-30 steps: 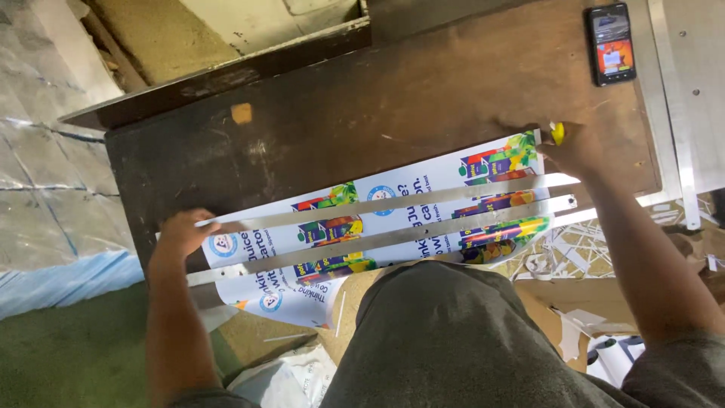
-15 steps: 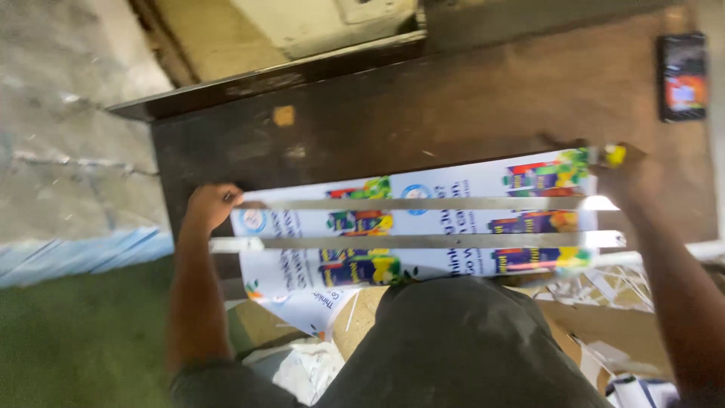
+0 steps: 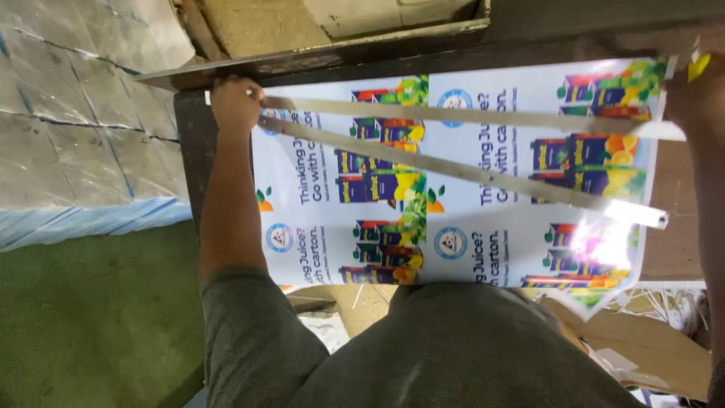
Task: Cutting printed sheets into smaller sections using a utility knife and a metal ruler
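Pressing down at the ten o'clock corner of the work surface, the left hand (image 3: 236,106) is closing its fingers over the near ends of two long metal straightedges (image 3: 468,143) where they converge, pinning them to a large glossy printed sheet (image 3: 461,219). That sheet is lying flat across the dark wooden table (image 3: 198,151), spreading from about nine o'clock to three o'clock and overhanging the table edge toward the person's torso at six o'clock. The right hand (image 3: 691,94) is sitting at two o'clock on the sheet's far corner and appears to be gripping a small yellow-ended tool (image 3: 699,65); how its fingers are closing cannot be told, as the hand is partly cut off by the frame. By judgement, the sheet is handling as light, thin and limp, with a slick coated face throwing glare near four o'clock, so it is likely sliding easily and creasing if lifted by one corner; holding it at two opposite edges, or weighting it under the rulers, looks soundest. The straightedges are appearing stiff, narrow and thin, best held flat near their ends. Regarding containers, wrapped bundled stacks (image 3: 75,128) are standing at nine o'clock with contents not visible, and loose cardboard scraps (image 3: 642,340) are lying at five o'clock.
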